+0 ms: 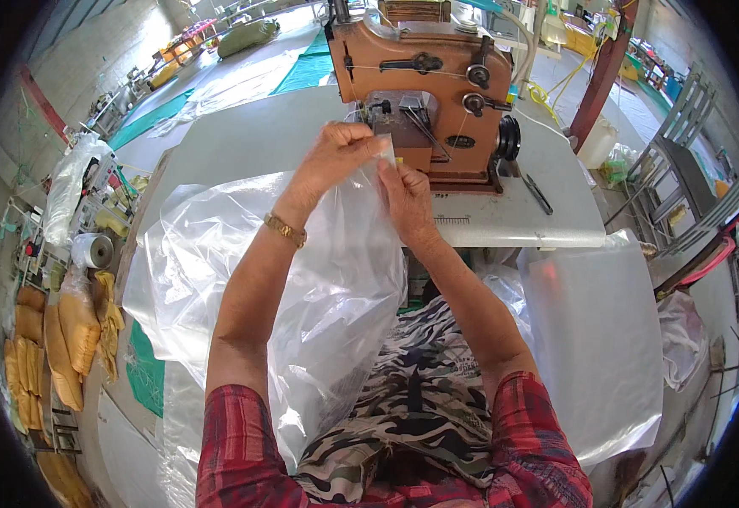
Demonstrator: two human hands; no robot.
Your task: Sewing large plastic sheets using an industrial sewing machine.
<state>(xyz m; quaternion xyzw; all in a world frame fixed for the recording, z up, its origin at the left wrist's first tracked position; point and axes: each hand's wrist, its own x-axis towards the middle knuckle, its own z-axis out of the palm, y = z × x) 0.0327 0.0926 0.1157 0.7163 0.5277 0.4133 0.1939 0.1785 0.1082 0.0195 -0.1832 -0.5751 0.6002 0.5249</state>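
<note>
A large clear plastic sheet spreads over the table's left part and hangs down beside my lap. My left hand, with a gold watch on the wrist, pinches the sheet's upper edge. Close by on the right, my right hand is closed on the same edge, thumb up. Both hands are just in front of a brown sewing machine, near its needle area, which is partly hidden behind my left hand. White thread runs over the machine's front.
Dark thread snips lie on the white table, right of the machine. More clear plastic hangs at the right. A chair stands beyond it. Yellow rolled bundles and a white roll are at the left.
</note>
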